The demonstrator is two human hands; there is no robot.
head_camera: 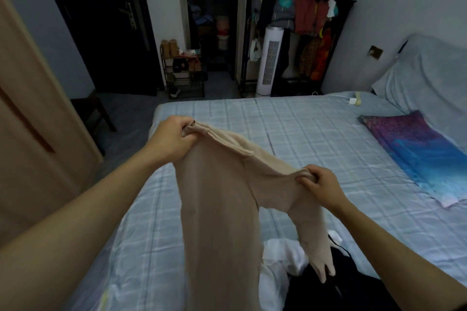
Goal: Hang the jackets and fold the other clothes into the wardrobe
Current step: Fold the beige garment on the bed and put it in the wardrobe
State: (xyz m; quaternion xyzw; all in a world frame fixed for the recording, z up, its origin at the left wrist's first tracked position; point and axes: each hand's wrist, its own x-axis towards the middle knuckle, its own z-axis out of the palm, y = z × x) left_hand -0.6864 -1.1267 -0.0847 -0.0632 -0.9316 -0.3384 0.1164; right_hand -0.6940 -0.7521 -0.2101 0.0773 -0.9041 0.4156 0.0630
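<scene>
At centre left the left hand (pixel 171 137) is clamped on one top corner of the beige garment (pixel 222 197), fingers curled round the bunched edge. The garment hangs mid-frame over the checked bed (pixel 316 134). Its top edge slopes down towards the right, and its long axis drops to the bottom of the frame. At centre right the right hand (pixel 321 187) pinches the other corner. A narrower limb dangles below it, its tip pointing down at the white and dark clothes (pixel 283 257). It would likely fold best if the hands are levelled, the edge pulled taut, and the piece laid flat on bare sheet.
</scene>
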